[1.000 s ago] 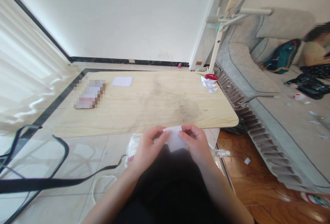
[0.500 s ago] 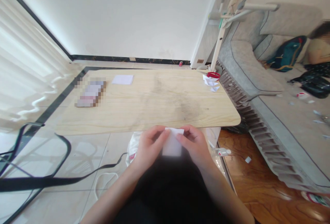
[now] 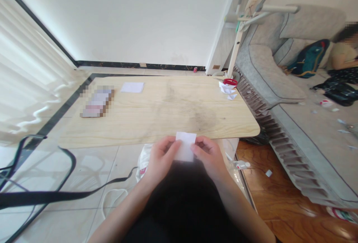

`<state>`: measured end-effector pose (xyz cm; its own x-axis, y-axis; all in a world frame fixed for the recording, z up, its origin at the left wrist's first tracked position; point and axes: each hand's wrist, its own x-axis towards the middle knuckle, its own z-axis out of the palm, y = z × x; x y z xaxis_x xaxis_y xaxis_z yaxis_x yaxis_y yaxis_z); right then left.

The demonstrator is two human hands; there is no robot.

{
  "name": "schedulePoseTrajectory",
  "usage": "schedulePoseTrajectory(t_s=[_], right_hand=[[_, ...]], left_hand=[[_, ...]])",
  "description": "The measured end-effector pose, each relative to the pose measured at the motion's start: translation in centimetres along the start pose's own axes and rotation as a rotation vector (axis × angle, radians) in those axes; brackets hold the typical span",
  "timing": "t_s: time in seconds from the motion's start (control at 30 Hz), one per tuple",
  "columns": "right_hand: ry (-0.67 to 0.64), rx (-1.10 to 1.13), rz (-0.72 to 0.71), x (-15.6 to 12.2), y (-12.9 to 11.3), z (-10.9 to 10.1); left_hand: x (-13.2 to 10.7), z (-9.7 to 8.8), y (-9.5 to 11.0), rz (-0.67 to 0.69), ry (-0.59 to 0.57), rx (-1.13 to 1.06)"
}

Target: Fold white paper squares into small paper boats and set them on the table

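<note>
A small white rectangle of paper, seemingly folded, is held up just off the near edge of the wooden table. My left hand pinches its left side, thumb on the face towards me and fingers behind. On the right side my right hand grips it the same way. The fingertips behind the paper are hidden. Far to the right on the table lie folded paper pieces beside red-handled scissors. A stack of white paper rests at the back left.
A blurred-out, box-like item is at the table's left. To the right stands a grey sofa with a teal backpack and a seated person. Below, a white bottle is near the wooden floor; a black strap crosses the left.
The paper has risen slightly between my hands and shifted a little left, so its top edge now stands higher above my thumbs. Both hands keep their hold.
</note>
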<state>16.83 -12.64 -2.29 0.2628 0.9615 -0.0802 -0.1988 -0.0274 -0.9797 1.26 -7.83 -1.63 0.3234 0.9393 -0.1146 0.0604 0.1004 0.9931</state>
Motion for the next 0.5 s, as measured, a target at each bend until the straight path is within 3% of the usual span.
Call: schedulePoseTrajectory(t_s=[0.23,0.5], right_hand=[[0.041,0.013,0.022,0.27,0.31,-0.14],[0.026,-0.003,0.028,0.34,0.5,-0.26]], left_hand=[[0.03,0.19,0.13,-0.091,-0.071,-0.119],[0.31,0.1,0.25,-0.044,-0.075,-0.086]])
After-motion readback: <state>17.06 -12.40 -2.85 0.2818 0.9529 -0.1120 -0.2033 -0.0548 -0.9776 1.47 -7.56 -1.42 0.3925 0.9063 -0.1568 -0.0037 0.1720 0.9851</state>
